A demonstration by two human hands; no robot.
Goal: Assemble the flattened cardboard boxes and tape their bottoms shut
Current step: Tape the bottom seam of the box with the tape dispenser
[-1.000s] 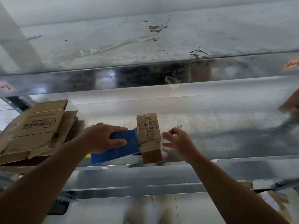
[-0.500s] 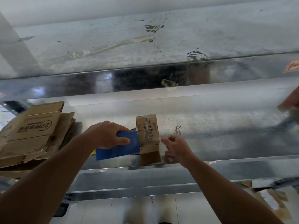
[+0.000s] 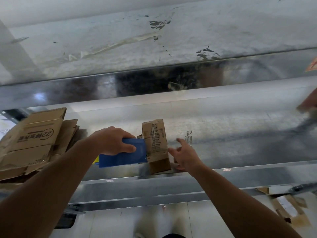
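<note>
A small assembled cardboard box [image 3: 155,143] with black print stands on the shiny metal table [image 3: 240,140] near its front edge. My left hand [image 3: 113,140] grips a blue tape dispenser [image 3: 123,154] and holds it against the box's left side. My right hand [image 3: 184,155] is just right of the box, fingers spread and relaxed, its fingertips close to the box's lower right edge. I cannot tell whether it touches the box. A pile of flattened cardboard boxes [image 3: 32,141] lies at the table's left end.
A raised metal ledge [image 3: 154,79] runs across the back of the table, with a scuffed upper surface behind it. Another person's hand [image 3: 308,102] shows at the right edge. Cardboard scraps [image 3: 288,210] lie on the floor at lower right.
My right hand has moved from the box's upper right down beside its lower right edge. The left hand has kept the dispenser against the box, shifting slightly.
</note>
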